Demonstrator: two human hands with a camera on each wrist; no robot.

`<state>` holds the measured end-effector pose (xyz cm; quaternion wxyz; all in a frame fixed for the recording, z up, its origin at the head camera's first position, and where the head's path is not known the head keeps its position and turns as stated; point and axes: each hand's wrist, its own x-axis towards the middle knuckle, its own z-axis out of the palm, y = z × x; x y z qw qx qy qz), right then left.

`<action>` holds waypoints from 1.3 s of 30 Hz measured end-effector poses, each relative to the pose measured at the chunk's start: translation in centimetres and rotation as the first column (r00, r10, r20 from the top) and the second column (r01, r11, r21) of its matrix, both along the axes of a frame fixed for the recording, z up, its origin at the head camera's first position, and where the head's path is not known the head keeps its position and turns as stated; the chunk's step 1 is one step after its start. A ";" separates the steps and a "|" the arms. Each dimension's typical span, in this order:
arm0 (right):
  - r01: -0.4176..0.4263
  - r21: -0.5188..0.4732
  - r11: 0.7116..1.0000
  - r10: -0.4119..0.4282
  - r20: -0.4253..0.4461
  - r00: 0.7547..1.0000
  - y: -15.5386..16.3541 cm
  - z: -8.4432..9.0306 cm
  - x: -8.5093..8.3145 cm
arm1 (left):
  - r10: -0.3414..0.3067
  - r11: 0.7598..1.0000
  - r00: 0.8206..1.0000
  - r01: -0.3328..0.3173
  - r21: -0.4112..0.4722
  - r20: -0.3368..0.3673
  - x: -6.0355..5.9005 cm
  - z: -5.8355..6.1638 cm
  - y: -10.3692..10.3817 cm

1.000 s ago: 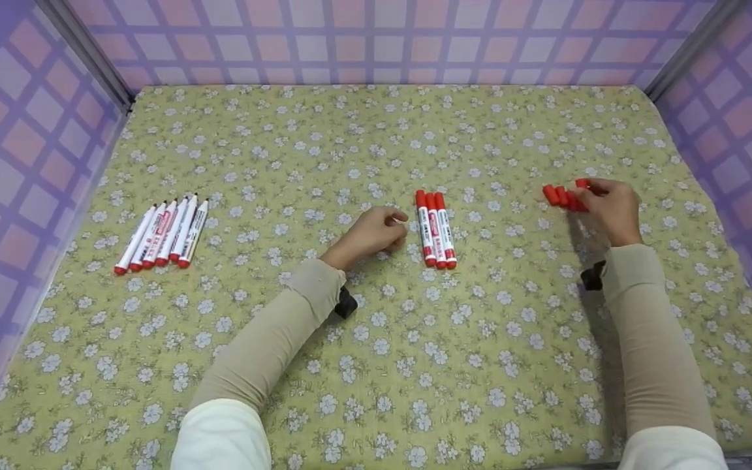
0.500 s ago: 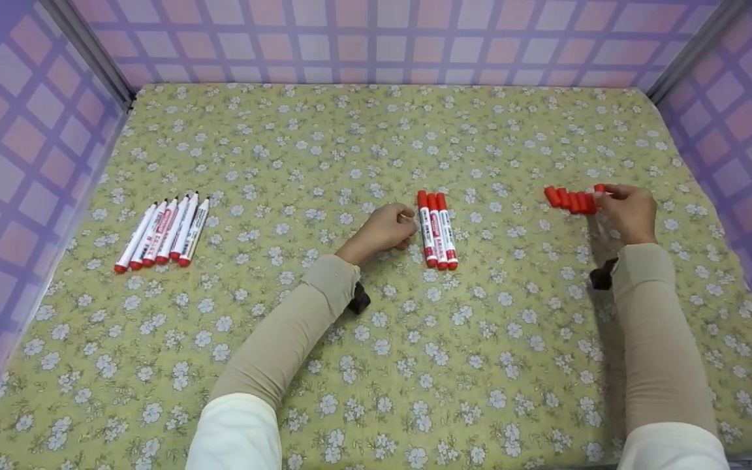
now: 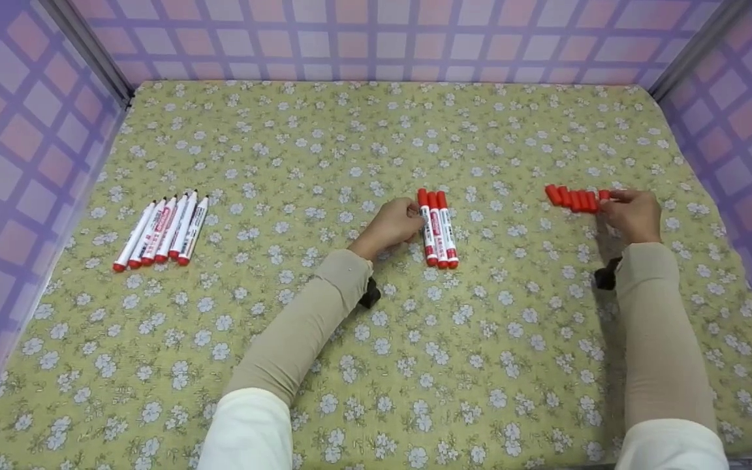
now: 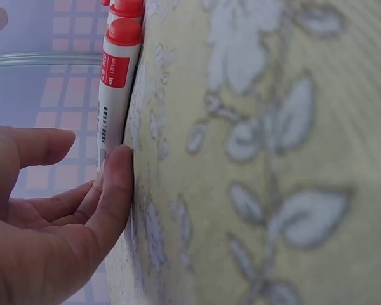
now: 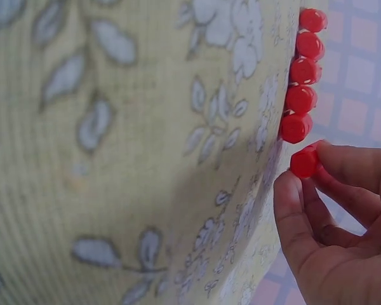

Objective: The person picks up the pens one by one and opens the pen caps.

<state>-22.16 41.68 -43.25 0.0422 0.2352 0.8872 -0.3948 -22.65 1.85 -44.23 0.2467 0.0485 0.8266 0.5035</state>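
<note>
On the flowered cloth (image 3: 376,143), two hands work with pens and caps.
Right hand (image 3: 636,214) pinches a red cap (image 5: 303,161) beside the cap row (image 3: 572,198); left hand (image 3: 394,225), fingers loosely curled, touches the capped pens (image 3: 437,227).

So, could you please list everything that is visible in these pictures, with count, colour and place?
capped markers: 3, white with red caps, centre of the cloth, side by side, next to the left hand.
uncapped markers: 6, white with red ends, left side of the cloth, in a row.
loose caps: 5, red, in a row on the right side.
sixth cap: 1, red, pinched by the right hand at the end of that row.
floral cloth: 1, yellow-green with white flowers, covering the table.
checked walls: purple and pink, on three sides.
left hand: touches the nearest capped marker.
right hand: pinches the sixth cap.
</note>
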 end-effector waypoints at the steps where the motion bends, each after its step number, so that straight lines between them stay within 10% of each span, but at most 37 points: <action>1: 0.000 -0.008 1.000 0.000 0.003 1.000 0.1 0.0 0.0 | 0.003 1.000 1.000 -0.003 -0.016 -0.008 -0.1 0.0 0.1; 16: 0.012 -0.006 1.000 -0.011 0.050 0.999 0.2 0.0 -0.2 | 0.049 0.994 0.996 -0.056 -0.097 -0.074 -0.5 0.1 1.3; 24: -0.041 0.035 0.999 0.041 0.022 0.999 0.3 0.0 0.0 | -0.032 0.984 0.987 0.004 -0.178 -0.158 -0.7 0.1 1.6; 39: -0.071 0.042 0.997 0.069 0.046 0.997 0.5 -0.3 0.2 | -0.025 0.981 0.990 -0.001 -0.192 -0.135 -0.5 0.4 1.8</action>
